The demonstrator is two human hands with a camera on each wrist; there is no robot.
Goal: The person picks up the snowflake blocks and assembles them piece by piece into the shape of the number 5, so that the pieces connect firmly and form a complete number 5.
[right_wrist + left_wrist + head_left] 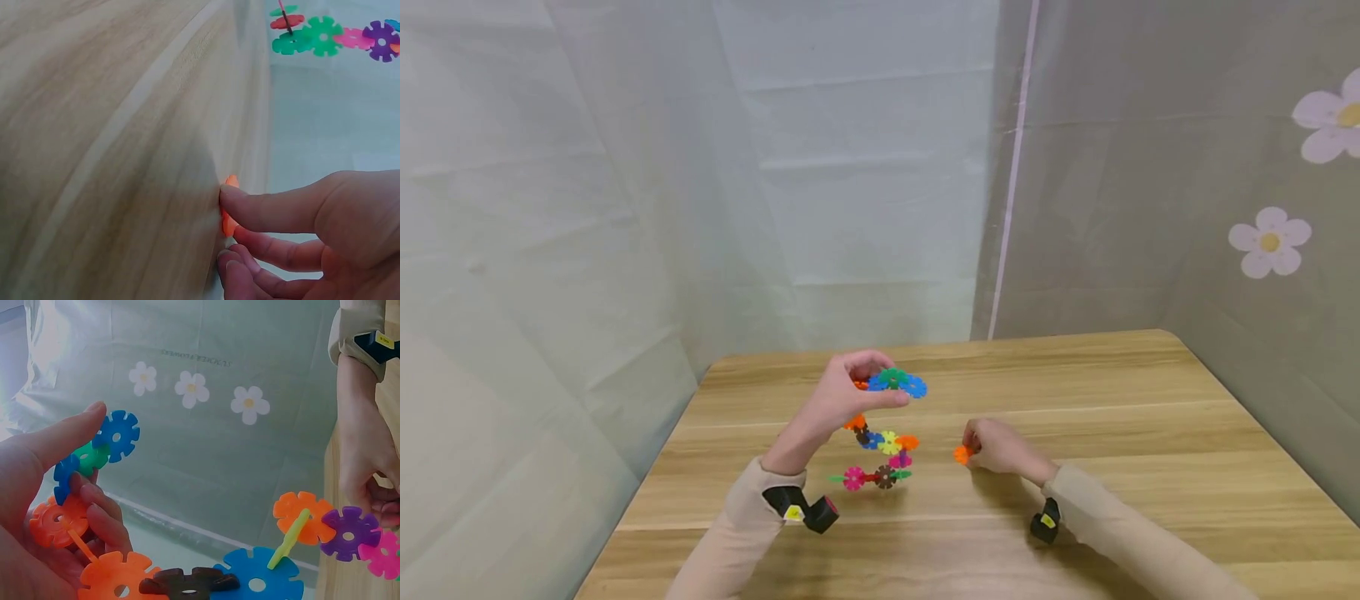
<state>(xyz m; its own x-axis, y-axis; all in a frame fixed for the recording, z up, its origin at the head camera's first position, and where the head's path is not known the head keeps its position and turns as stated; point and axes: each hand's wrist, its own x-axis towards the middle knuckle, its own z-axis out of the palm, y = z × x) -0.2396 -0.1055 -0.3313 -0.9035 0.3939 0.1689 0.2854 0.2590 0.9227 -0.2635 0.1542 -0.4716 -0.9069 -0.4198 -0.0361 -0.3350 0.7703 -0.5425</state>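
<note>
My left hand (838,396) holds up a chain of interlocking snowflake discs (889,442) by its upper end. In the left wrist view, the thumb and curled fingers close around a green disc (91,459) and its neighbours, with a blue disc (119,436) sticking out past the thumb tip. Below the palm the chain hangs in a curve through orange, brown, blue, yellow, purple and pink discs down to a lower row with a red piece and a second brown disc (885,477). To the right, low over the table, my right hand (1000,447) pinches a single orange disc (961,455) between thumb and fingers.
Both hands work over a wood-grain table (1150,417). A pale cloth (865,208) hangs behind it, and a greyer one with white flowers (1270,242) is on the right. Each wrist wears a small black camera (805,508).
</note>
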